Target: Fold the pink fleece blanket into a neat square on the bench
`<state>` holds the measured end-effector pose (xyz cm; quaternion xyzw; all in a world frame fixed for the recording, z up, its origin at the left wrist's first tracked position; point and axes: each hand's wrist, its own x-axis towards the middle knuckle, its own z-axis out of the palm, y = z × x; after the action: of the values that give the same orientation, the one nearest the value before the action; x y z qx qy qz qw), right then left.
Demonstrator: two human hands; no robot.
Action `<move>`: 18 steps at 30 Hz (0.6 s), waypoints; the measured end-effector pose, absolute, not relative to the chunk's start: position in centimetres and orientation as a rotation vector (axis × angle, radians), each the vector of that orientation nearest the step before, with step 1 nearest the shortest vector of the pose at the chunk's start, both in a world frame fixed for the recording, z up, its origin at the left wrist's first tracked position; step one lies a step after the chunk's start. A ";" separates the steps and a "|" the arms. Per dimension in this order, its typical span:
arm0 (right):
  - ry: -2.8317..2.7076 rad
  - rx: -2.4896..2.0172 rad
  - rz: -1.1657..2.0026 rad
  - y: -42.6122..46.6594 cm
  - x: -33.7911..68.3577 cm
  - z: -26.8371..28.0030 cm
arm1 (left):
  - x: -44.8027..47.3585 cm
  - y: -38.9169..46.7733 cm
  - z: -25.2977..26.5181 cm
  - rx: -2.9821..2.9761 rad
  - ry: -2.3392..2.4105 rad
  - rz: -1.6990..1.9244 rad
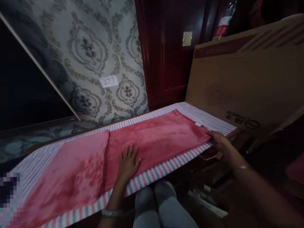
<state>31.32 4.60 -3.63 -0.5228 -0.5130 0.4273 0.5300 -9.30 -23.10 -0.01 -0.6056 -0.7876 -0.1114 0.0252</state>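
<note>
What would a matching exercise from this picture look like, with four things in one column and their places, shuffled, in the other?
Things:
1. left hand
2. right hand
3. white paper slip marked 277
4. brown cardboard panel

Places:
A. on the grey patterned wallpaper
B. at the right end of the red plush cloth
C. beyond the right end of the pink, grey and white striped fabric
D. palm down, spread on the red plush cloth, away from its ends

Pairs: 1-D, 2-B, 3-A, 4-C
</note>
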 end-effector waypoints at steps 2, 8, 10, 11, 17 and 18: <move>-1.057 -1.173 1.147 3.9 30.2 -4.0 | -9.4 -23.3 -0.2 -1.871 -2.434 -0.427; -0.712 -0.824 1.260 1.7 26.5 -3.8 | -9.3 -23.6 -0.1 -1.880 -2.466 -0.493; -0.718 -0.870 1.239 1.8 26.2 -3.6 | -9.4 -23.6 -0.1 -1.887 -2.471 -0.523; -0.733 -0.906 1.231 2.1 26.1 -3.3 | -9.4 -23.6 -0.2 -1.890 -2.465 -0.559; -0.848 -0.937 1.121 3.1 22.0 1.7 | -11.0 -23.9 -1.1 -1.888 -2.355 -1.362; -0.996 -0.905 1.060 2.5 20.2 3.2 | -11.3 -24.0 -1.2 -1.843 -2.336 -1.596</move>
<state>20.21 2.46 3.16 -0.3992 -0.4395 0.4676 0.6549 -11.34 -24.00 -1.20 -0.5420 -0.6871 -0.4694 -0.1174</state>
